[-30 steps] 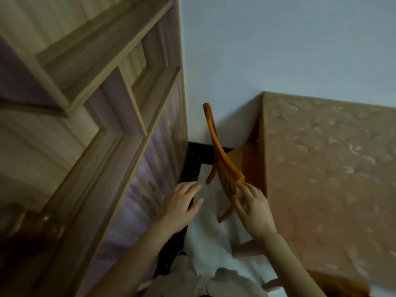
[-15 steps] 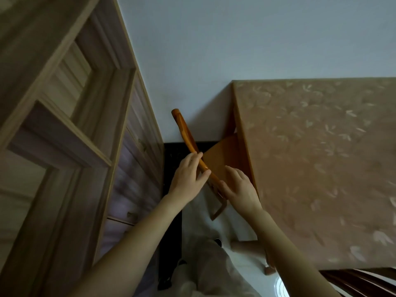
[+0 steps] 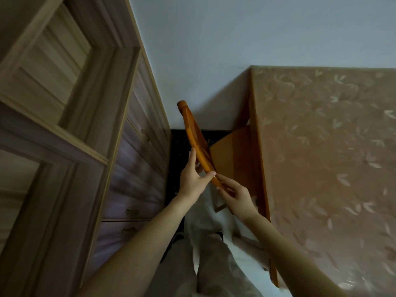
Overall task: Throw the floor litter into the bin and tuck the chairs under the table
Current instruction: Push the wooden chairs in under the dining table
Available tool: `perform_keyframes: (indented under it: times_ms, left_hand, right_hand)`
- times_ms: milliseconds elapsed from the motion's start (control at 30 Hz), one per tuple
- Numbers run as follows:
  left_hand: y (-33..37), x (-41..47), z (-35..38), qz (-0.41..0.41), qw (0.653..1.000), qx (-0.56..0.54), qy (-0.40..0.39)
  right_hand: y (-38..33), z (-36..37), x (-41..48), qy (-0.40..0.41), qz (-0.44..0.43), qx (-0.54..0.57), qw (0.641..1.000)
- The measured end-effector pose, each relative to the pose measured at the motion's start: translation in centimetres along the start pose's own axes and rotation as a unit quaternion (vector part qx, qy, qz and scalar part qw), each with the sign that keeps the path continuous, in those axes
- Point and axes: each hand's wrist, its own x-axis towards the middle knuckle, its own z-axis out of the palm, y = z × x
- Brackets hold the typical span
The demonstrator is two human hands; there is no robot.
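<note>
Beside table (image 3: 321, 146), left hand (image 3: 191, 180) and right hand (image 3: 236, 197) grip chair backrest (image 3: 190, 127)

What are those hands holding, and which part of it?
Both grip the chair by its back's top rail: left hand midway, right hand at the near end.

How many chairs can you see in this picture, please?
1. The chair stands between the table and the cabinet, seat partly under the tabletop. The left hand and right hand hold its back. Others may be out of view.
</note>
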Motion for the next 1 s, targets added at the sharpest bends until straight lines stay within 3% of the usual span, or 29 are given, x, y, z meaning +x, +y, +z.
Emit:
perform_keyframes:
  times_ms: [500, 1000]
  left_hand:
    - [-1.4, 5.0, -3.0, 0.004, 0.988, -0.143, -0.056]
    - [-0.1, 11.3, -7.0, 0.012, 0.986, -0.123, -0.108]
  right_hand:
    - [-1.4, 2.9, 2.8, 0.066, 0.034, 0.076, 0.994]
    - [-3.1, 6.0, 8.1, 0.092, 0.033, 0.099, 0.990]
